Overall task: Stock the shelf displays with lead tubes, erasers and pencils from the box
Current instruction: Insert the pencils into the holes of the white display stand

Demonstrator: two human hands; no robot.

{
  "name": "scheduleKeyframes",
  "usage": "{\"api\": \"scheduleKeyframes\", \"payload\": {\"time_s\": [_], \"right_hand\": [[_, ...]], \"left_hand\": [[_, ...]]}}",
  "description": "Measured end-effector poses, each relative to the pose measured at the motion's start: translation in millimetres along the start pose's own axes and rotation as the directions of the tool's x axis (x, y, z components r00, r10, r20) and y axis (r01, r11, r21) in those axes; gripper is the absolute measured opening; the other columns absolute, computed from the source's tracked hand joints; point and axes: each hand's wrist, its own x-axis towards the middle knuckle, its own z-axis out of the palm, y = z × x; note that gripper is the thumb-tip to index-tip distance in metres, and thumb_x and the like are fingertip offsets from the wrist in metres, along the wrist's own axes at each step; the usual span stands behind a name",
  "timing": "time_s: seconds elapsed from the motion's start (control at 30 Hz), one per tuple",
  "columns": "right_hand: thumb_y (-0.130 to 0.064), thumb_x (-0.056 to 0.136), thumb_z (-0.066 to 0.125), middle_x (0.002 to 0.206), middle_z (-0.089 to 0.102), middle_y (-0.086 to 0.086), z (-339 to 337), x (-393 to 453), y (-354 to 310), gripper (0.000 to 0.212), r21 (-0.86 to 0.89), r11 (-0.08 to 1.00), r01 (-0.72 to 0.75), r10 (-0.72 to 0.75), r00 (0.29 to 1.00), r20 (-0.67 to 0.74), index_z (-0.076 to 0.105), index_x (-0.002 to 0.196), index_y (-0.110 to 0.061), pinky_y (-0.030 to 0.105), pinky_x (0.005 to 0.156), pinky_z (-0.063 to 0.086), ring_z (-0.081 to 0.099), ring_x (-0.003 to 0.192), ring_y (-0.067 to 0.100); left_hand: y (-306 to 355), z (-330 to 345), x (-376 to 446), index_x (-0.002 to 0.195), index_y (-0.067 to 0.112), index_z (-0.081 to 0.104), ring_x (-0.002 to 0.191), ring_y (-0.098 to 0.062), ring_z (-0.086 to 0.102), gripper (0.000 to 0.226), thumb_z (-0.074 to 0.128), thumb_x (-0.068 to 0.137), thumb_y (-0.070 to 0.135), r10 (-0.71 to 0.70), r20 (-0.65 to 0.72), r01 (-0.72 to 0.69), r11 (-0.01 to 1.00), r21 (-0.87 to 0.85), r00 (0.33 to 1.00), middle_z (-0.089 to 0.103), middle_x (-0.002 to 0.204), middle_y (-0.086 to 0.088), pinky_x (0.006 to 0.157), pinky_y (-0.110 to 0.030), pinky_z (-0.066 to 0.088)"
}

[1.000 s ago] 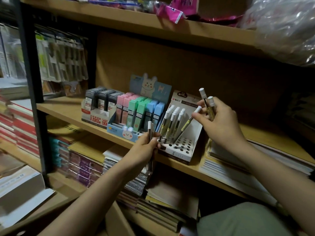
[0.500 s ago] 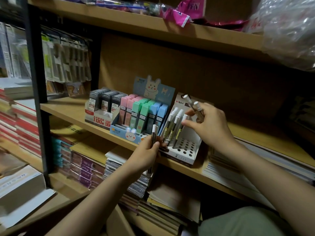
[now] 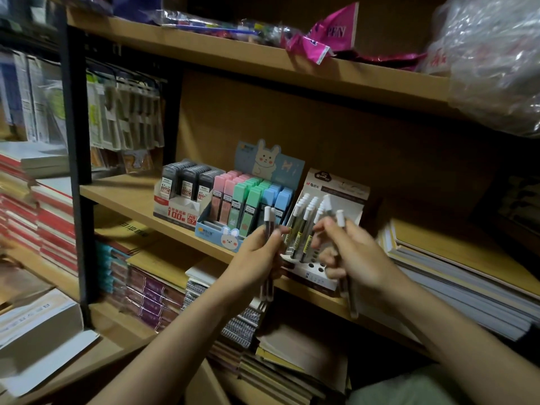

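Note:
A white pencil display stand (image 3: 314,274) with round holes sits on the middle shelf (image 3: 125,194), and several white-capped pencils (image 3: 304,226) stand in its back rows. My left hand (image 3: 257,258) grips upright pencils (image 3: 267,220) in front of the stand's left corner. My right hand (image 3: 355,258) holds white-capped pencils (image 3: 340,219) just in front of the stand, their lower ends hanging below my palm. To the left stands a display of pastel lead tubes (image 3: 248,200) with a rabbit card, then a box of dark lead tubes (image 3: 187,182).
Stacked notebooks (image 3: 455,276) lie on the shelf right of the stand. More notebook stacks (image 3: 152,287) fill the shelf below. The upper shelf carries pink packets (image 3: 324,42) and a clear plastic bag (image 3: 496,59). Hanging packs (image 3: 122,112) are at the left.
My right hand has pulled back from the stand's back rows toward me, turning its pencils upright. My left hand has risen slightly. The view has shifted a little.

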Motion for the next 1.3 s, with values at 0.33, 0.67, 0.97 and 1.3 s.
{"api": "scheduleKeyframes", "payload": {"time_s": [0.33, 0.67, 0.97, 1.3], "right_hand": [[-0.042, 0.100, 0.038, 0.074, 0.065, -0.001, 17, -21, -6, 0.033, -0.098, 0.984, -0.151, 0.172, 0.950, 0.259, 0.057, 0.109, -0.017, 0.017, 0.050, 0.043, 0.056, 0.057, 0.009], [-0.065, 0.080, 0.044, 0.067, 0.042, -0.006, -41, 2, -26, 0.043, -0.062, 0.997, -0.041, 0.042, 0.999, 0.015, 0.043, 0.109, -0.033, 0.019, 0.042, 0.030, 0.034, 0.048, 0.004], [-0.032, 0.091, 0.064, 0.091, 0.072, -0.008, -46, 30, -49, 0.018, -0.426, 0.872, 0.239, -0.333, 0.930, -0.159, 0.073, 0.102, -0.022, 0.016, 0.072, 0.053, 0.068, 0.083, 0.002], [-0.025, 0.093, 0.062, 0.095, 0.068, -0.008, -65, 59, -42, 0.014, -0.849, 0.441, 0.292, -0.408, 0.908, 0.100, 0.066, 0.107, -0.022, 0.013, 0.067, 0.054, 0.066, 0.075, -0.002]], "left_hand": [[23, 1, -10, 0.104, 0.000, 0.065, 0.056, -0.004, 0.057, 0.035, 0.064, 0.089, 0.031, 0.075, 0.152, -0.076, 0.997, 0.001, 0.986, 0.063, 0.066, 0.005, 0.048, -0.014, 0.041], [13, -13, -5, 0.118, 0.002, 0.058, 0.049, -0.009, 0.030, 0.037, 0.056, 0.093, 0.029, -0.005, 0.000, 0.005, 0.998, -0.063, 1.000, 0.033, 0.058, 0.003, 0.048, -0.020, 0.027], [6, -11, -2, 0.113, 0.008, 0.064, 0.048, -0.006, 0.035, 0.032, 0.056, 0.094, 0.032, -0.031, -0.040, 0.032, 0.999, 0.032, 0.999, 0.038, 0.057, 0.006, 0.048, -0.019, 0.030], [-4, -7, 7, 0.109, 0.016, 0.068, 0.043, -0.004, 0.035, 0.026, 0.056, 0.095, 0.034, -0.022, -0.046, 0.026, 0.997, 0.070, 0.999, 0.039, 0.048, 0.013, 0.042, -0.016, 0.030]]}}
